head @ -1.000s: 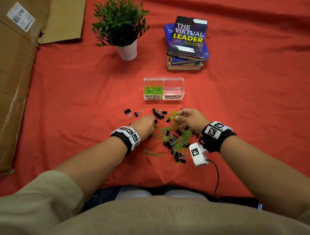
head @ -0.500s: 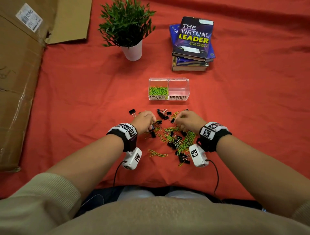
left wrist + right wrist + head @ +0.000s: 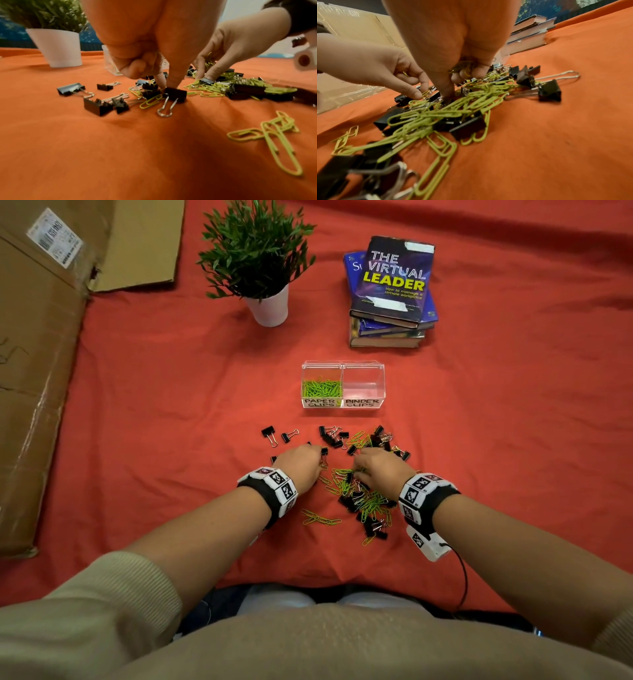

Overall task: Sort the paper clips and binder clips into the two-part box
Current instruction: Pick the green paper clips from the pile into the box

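Beyond both hands sits the two-part box [image 3: 342, 366], its left half holding green paper clips, its right half bare. The right hand [image 3: 378, 470] clutches gathered paper clips [image 3: 464, 67] while digging in the mixed pile [image 3: 363, 498]. The left hand [image 3: 301, 463] pinches at a binder clip [image 3: 175, 94]; next, probably lifting it to the bare half.

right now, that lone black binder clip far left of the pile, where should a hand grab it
Pinch the black body of the binder clip across its two flat sides, coming straight down from above. It lies apart from the pile on the cloth, wire handles trailing toward the person, so nothing crowds the body.
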Motion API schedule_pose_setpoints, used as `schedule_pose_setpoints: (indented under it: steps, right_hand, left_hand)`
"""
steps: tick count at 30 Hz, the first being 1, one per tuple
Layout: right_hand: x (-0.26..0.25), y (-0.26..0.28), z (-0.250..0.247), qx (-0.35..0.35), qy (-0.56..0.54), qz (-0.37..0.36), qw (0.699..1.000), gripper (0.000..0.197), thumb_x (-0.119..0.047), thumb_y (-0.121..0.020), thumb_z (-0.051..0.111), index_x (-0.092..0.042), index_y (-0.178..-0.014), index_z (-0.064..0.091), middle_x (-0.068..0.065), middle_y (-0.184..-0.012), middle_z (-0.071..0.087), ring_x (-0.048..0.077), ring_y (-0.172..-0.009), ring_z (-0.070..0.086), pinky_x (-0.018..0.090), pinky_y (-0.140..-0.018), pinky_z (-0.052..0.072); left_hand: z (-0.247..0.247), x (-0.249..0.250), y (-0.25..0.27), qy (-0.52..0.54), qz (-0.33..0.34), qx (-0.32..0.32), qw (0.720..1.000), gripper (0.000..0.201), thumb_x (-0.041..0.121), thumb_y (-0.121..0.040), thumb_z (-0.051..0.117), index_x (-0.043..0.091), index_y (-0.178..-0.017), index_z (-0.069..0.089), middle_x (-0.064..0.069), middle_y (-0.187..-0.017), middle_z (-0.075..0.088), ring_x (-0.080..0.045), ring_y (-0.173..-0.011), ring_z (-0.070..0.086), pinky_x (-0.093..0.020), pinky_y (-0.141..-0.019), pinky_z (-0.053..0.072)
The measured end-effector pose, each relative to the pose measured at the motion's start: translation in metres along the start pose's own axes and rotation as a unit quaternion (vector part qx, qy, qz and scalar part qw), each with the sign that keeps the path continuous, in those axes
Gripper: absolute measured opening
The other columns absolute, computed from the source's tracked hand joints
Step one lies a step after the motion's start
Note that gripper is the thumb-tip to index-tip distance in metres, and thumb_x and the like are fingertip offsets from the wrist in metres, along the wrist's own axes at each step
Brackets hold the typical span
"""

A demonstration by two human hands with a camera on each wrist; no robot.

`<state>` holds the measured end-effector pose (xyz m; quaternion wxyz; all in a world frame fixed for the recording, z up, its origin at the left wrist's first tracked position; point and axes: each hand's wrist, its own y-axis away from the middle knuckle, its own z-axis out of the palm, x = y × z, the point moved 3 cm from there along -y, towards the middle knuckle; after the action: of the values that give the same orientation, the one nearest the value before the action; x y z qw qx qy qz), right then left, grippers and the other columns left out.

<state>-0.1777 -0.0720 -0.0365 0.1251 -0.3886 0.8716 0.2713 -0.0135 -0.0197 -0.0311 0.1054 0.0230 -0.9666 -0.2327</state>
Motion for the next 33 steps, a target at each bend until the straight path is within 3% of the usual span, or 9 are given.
schedule_pose_setpoints:
  steps: [5, 9, 12, 16, 20, 25, 28, 30, 33]
  right_hand:
    - [-0.003, -0.002, 0.002, -0.024, 0.026, 0.026, 0.999, 0.022, -0.017, -0.094, 0.047, -0.002, -0.107, 0.056, 0.012, -0.109, 0.055, 0.026, -0.101, 0.053, 0.030, -0.086, 0.042]
    - [-0.006, -0.007, -0.024, -0.029, -0.103, 0.106, 0.989, 0.021, -0.020, -0.095, 0.048, -0.002, -0.096, 0.058, 0.012, -0.093, 0.060, 0.026, -0.080, 0.059, 0.032, -0.067, 0.046]
    - [-0.006, -0.024, -0.059, -0.043, -0.227, 0.159, 0.960, 0.021, -0.024, -0.095, 0.051, -0.007, -0.095, 0.063, 0.004, -0.082, 0.064, 0.013, -0.061, 0.055, 0.022, -0.051, 0.042]
    - [-0.014, -0.065, -0.112, 0.015, -0.332, 0.163, 0.929, 0.016, -0.019, -0.091, 0.057, -0.008, -0.085, 0.066, 0.002, -0.076, 0.064, 0.010, -0.059, 0.054, 0.021, -0.057, 0.045]
    - [-0.028, -0.116, -0.137, 0.081, -0.174, 0.156, 0.969, 0.015, -0.018, -0.088, 0.059, -0.006, -0.084, 0.068, 0.009, -0.077, 0.064, 0.017, -0.059, 0.055, 0.024, -0.056, 0.043]
    - [-0.041, -0.146, -0.116, 0.049, -0.034, 0.143, 0.988, 0.023, -0.013, -0.088, 0.054, -0.003, -0.104, 0.067, 0.016, -0.105, 0.068, 0.032, -0.098, 0.064, 0.035, -0.083, 0.052]
    - [-0.037, -0.137, -0.109, 0.035, -0.037, 0.133, 0.990, 0.027, -0.005, -0.086, 0.053, -0.007, -0.110, 0.066, 0.014, -0.112, 0.067, 0.029, -0.103, 0.063, 0.034, -0.088, 0.052]
    - [-0.030, -0.124, -0.111, 0.070, -0.076, 0.124, 0.987, 0.031, -0.002, -0.083, 0.051, -0.010, -0.109, 0.066, 0.011, -0.111, 0.068, 0.026, -0.102, 0.063, 0.030, -0.087, 0.050]
    - [-0.017, -0.094, -0.115, 0.151, -0.157, 0.112, 0.969, 0.024, -0.003, -0.083, 0.053, -0.008, -0.100, 0.069, 0.009, -0.101, 0.071, 0.019, -0.088, 0.063, 0.028, -0.082, 0.050]
  left_hand:
    - [0.000, 0.005, -0.001, -0.029, 0.007, -0.028, 0.999, 0.025, 0.016, -0.093, 0.045, 0.002, -0.113, 0.051, -0.017, -0.115, 0.059, -0.036, -0.102, 0.061, -0.041, -0.078, 0.048]
    - [0.001, 0.007, -0.001, -0.009, 0.004, -0.041, 0.999, 0.029, 0.015, -0.091, 0.048, 0.000, -0.115, 0.050, -0.019, -0.118, 0.057, -0.037, -0.108, 0.057, -0.042, -0.084, 0.046]
    - [0.002, 0.005, 0.001, 0.050, 0.006, -0.028, 0.998, 0.026, 0.012, -0.088, 0.049, -0.001, -0.111, 0.051, -0.020, -0.116, 0.055, -0.038, -0.107, 0.055, -0.043, -0.088, 0.043]
    - [-0.004, -0.004, 0.006, 0.161, -0.004, 0.000, 0.987, 0.015, 0.009, -0.087, 0.049, 0.000, -0.099, 0.048, -0.023, -0.103, 0.057, -0.038, -0.094, 0.056, -0.041, -0.077, 0.043]
    - [-0.010, -0.016, 0.010, 0.228, -0.032, 0.018, 0.973, 0.009, 0.010, -0.088, 0.049, 0.012, -0.088, 0.040, -0.018, -0.087, 0.059, -0.034, -0.080, 0.056, -0.037, -0.065, 0.040]
    - [-0.025, -0.025, 0.006, 0.248, -0.053, 0.025, 0.967, 0.010, 0.009, -0.091, 0.047, 0.005, -0.097, 0.054, -0.014, -0.098, 0.063, -0.030, -0.092, 0.058, -0.034, -0.076, 0.044]
    - [-0.043, -0.030, -0.006, 0.252, -0.055, 0.048, 0.965, 0.012, 0.011, -0.092, 0.049, 0.007, -0.099, 0.058, -0.011, -0.101, 0.065, -0.027, -0.094, 0.060, -0.032, -0.079, 0.046]
    - [-0.061, -0.031, -0.019, 0.252, -0.048, 0.076, 0.964, 0.013, 0.010, -0.092, 0.050, 0.007, -0.100, 0.060, -0.011, -0.102, 0.065, -0.023, -0.091, 0.058, -0.028, -0.077, 0.042]
    - [-0.091, -0.026, -0.045, 0.227, -0.029, 0.119, 0.966, 0.013, 0.010, -0.091, 0.053, 0.006, -0.100, 0.061, -0.012, -0.105, 0.063, -0.021, -0.091, 0.055, -0.028, -0.078, 0.041]
